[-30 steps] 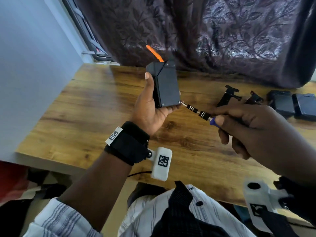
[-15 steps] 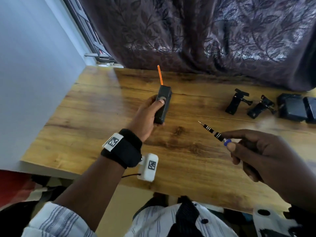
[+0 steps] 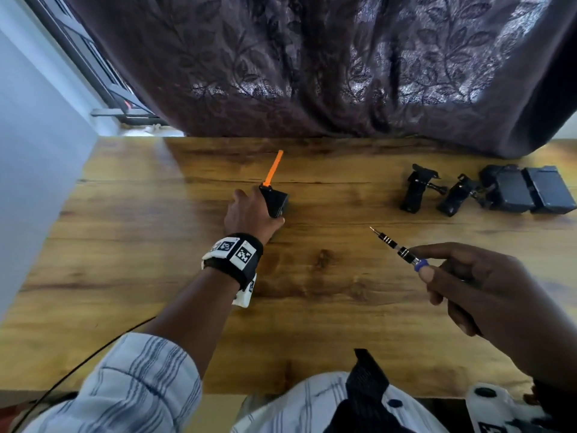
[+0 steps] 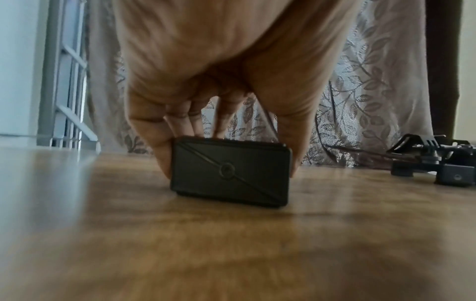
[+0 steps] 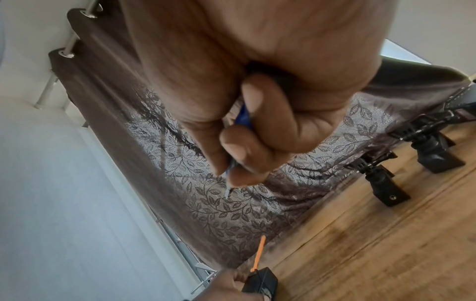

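Observation:
A small black box (image 3: 274, 201) with an orange strip (image 3: 273, 167) sticking out of its far end stands on the wooden table (image 3: 156, 276). My left hand (image 3: 249, 214) grips the black box (image 4: 230, 172) from above, thumb on one side and fingers on the other. In the right wrist view the black box (image 5: 260, 283) shows at the bottom edge. My right hand (image 3: 468, 282) hovers over the table at the right and pinches a small precision screwdriver (image 3: 395, 246), tip pointing up-left towards the box but well apart from it. The screwdriver (image 5: 231, 169) shows between fingers and thumb.
Two black clamp mounts (image 3: 416, 190) (image 3: 456, 196) and two dark rectangular cases (image 3: 512, 190) (image 3: 548, 189) lie at the table's far right. A dark patterned curtain (image 3: 312, 73) hangs behind the table. A wall (image 3: 31, 135) borders the left edge. A black cable (image 3: 78, 367) crosses the front left.
My left hand lowered the black box from mid-air and carried it farther back onto the table. The screwdriver came away from the box; my right hand drew back to the right.

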Available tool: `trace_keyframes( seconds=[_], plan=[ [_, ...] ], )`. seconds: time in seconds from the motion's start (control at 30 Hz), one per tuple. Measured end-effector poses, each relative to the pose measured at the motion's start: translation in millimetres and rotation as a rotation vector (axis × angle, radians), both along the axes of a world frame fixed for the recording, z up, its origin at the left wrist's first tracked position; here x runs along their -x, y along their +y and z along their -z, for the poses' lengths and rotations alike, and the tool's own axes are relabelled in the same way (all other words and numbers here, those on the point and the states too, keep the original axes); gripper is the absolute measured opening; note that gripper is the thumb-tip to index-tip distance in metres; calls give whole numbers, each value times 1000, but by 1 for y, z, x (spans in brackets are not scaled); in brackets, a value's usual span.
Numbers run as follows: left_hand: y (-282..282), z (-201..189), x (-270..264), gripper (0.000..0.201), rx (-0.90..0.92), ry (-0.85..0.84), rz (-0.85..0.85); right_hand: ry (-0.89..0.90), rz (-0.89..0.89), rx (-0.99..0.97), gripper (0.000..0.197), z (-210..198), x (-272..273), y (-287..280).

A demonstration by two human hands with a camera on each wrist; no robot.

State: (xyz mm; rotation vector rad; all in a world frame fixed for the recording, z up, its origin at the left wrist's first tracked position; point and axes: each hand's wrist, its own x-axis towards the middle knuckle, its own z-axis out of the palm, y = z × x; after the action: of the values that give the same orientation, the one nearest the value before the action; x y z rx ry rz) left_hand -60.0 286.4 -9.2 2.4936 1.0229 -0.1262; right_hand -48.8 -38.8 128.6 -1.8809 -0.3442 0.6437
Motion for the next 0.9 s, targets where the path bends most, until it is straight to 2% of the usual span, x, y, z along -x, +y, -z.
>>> trace_keyframes(
  seconds=[0.17,0.27,0.37,0.43,0.53,0.6,0.73,0.9],
  plan=[
    [2,-1,-7,87,7,35,-12,-56,-37,42,27,4,-5,29],
    [7,4,-5,96,30,26,-1,-75,-22,44,21,11,-11,42],
    [13,4,-1,102,53,33,23,-75,14,68,27,22,-15,46],
    [16,1,2,96,67,32,38,-62,26,76,36,29,-15,46],
    [16,-9,8,70,61,-5,50,-45,49,74,42,33,-13,37],
    [14,-14,13,59,12,-36,78,-41,46,73,42,35,-12,31],
    [-10,-28,5,64,-77,-77,187,-30,103,56,37,42,-21,9],
    [-64,-32,-28,77,-58,-74,325,-15,163,22,30,49,-38,-24]
  ],
)
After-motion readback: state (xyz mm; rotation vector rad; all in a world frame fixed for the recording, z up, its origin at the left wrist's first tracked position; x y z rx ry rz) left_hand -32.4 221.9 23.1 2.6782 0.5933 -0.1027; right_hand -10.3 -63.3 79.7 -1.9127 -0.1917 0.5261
